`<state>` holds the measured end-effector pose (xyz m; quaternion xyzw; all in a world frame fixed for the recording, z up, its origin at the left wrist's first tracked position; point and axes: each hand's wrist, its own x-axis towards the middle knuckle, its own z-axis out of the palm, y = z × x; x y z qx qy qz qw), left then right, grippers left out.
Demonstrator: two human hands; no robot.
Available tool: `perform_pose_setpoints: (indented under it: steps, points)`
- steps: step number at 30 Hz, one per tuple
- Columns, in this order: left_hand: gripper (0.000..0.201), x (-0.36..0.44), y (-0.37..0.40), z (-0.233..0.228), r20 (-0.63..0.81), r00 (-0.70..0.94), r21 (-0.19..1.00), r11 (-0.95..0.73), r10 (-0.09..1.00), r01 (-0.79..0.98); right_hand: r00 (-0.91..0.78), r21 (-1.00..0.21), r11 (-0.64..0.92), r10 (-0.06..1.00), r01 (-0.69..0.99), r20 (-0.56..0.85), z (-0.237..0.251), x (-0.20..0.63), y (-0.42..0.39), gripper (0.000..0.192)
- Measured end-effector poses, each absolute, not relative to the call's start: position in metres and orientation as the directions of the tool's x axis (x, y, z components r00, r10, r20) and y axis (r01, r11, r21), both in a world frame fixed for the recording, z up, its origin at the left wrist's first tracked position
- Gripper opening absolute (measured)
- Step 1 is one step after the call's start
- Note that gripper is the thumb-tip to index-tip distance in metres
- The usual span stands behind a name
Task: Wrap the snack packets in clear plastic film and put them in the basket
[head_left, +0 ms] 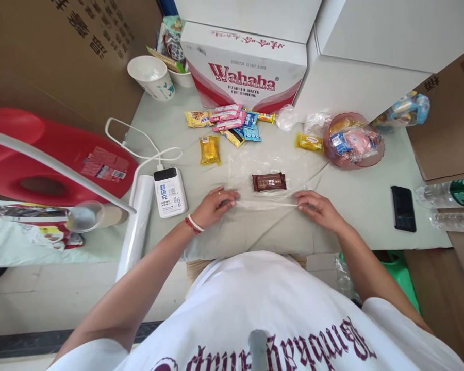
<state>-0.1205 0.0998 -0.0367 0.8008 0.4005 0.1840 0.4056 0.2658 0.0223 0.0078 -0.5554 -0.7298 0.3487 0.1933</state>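
The left hand [217,205] and right hand [317,207] are pinching the spread clear film's [266,203] near edge, and the brown packet [268,182] is lying on it, uncovered yet, toward the table's [365,221] front edge.

The chocolate-type snack bar [269,181] at centre was dark brown with pale lettering; the Wahaha carton [247,77] at top, white and red; the bowl [348,162] at right, translucent pink; the power bank [170,198] at left, white with blue print.
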Motion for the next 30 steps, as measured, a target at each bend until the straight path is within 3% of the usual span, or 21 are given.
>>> perform_pose_setpoints:
  steps: [3, 6, 9, 12, 15, 17, 19, 21, 23, 28, 30]
  points:
    - [0.033, -0.104, 0.12, -0.039, -0.042, 0.4, 0.868, -0.165, 0.916, 0.468, -0.245, -0.773, 0.028, 0.955, 0.634, -0.166, 0.018, 0.273, 0.057, 0.035]
    - [0.031, -0.083, 0.142, -0.039, -0.07, 0.181, 0.814, -0.049, 0.981, 0.579, -0.158, -0.732, -0.052, 0.964, 0.68, -0.215, 0.019, 0.279, 0.096, 0.037]
    - [0.024, -0.067, 0.157, -0.04, -0.064, -0.01, 0.651, 0.049, 0.998, 0.758, -0.11, -0.499, -0.029, 0.963, 0.866, -0.247, 0.021, 0.278, 0.135, 0.027]
    - [0.017, -0.058, 0.159, -0.039, 0.035, -0.097, 0.553, 0.061, 0.995, 0.831, -0.13, -0.236, 0.088, 0.978, 0.968, -0.166, 0.026, 0.262, 0.17, 0.028]
    - [0.024, -0.056, 0.148, -0.032, 0.216, -0.172, 0.534, 0.031, 0.961, 0.845, -0.255, -0.179, 0.232, 0.96, 0.956, -0.116, 0.023, 0.235, 0.2, 0.037]
    - [0.031, -0.054, 0.137, -0.024, 0.321, -0.123, 0.502, -0.059, 0.939, 0.863, -0.318, -0.168, 0.29, 0.933, 0.942, -0.171, 0.015, 0.215, 0.217, 0.047]
    - [0.034, -0.048, 0.125, -0.016, 0.337, 0.087, 0.431, -0.235, 0.937, 0.871, -0.313, -0.145, 0.285, 0.92, 0.947, -0.234, 0.006, 0.199, 0.23, 0.055]
    - [0.036, -0.038, 0.118, -0.012, 0.261, 0.356, 0.364, -0.433, 0.897, 0.825, -0.276, -0.131, 0.248, 0.919, 0.96, -0.283, 0.001, 0.189, 0.239, 0.046]
    - [0.037, -0.027, 0.116, -0.011, 0.174, 0.519, 0.334, -0.546, 0.837, 0.769, -0.26, -0.139, 0.227, 0.915, 0.964, -0.309, 0.004, 0.185, 0.242, 0.032]
    - [0.042, -0.008, 0.121, -0.021, 0.1, 0.523, 0.332, -0.524, 0.846, 0.784, -0.459, -0.182, 0.43, 0.874, 0.884, -0.162, 0.042, 0.19, 0.213, 0.026]
    - [0.043, -0.006, 0.121, -0.023, 0.097, 0.516, 0.334, -0.516, 0.851, 0.788, -0.551, -0.173, 0.526, 0.816, 0.833, -0.173, 0.054, 0.19, 0.186, 0.026]
